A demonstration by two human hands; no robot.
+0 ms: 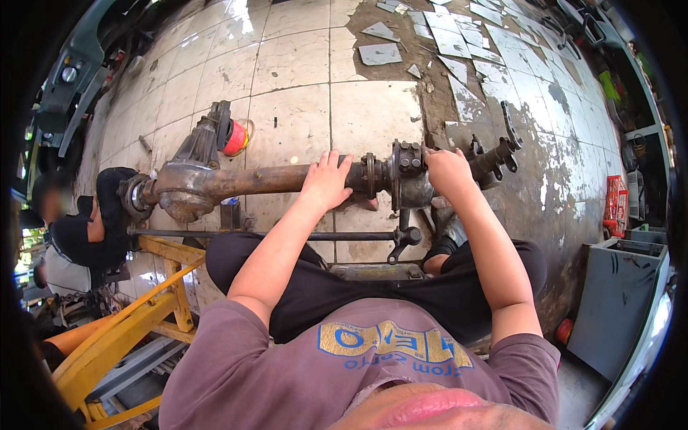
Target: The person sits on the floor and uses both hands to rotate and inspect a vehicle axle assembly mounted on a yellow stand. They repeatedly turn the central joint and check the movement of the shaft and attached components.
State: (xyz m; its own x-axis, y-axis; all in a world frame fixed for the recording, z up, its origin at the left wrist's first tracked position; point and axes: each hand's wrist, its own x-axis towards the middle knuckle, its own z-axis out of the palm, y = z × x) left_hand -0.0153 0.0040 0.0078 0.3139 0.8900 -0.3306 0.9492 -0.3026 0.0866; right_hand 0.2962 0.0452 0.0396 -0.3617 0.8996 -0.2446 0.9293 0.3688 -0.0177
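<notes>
- Axle [265, 180] lies crosswise above the tiled floor [294, 64], its round housing [186, 190] toward the floor's left edge, its bolted knuckle [411, 159] toward the right; what bears it is mostly hidden.
- Left hand [327, 180] rests palm-down on the tube, fingers a little spread; such broad contact seems right for steadying, best clear of the flange ring [370, 175].
- Right hand [449, 172] bends against the knuckle's right side; its fingertips are partly hidden, so I cannot tell whether they pinch anything.
- Good handling probably means even pressure from both hands, fingers out of the joint's gaps, and legs [308, 290] clear of the black rod [330, 236].
</notes>
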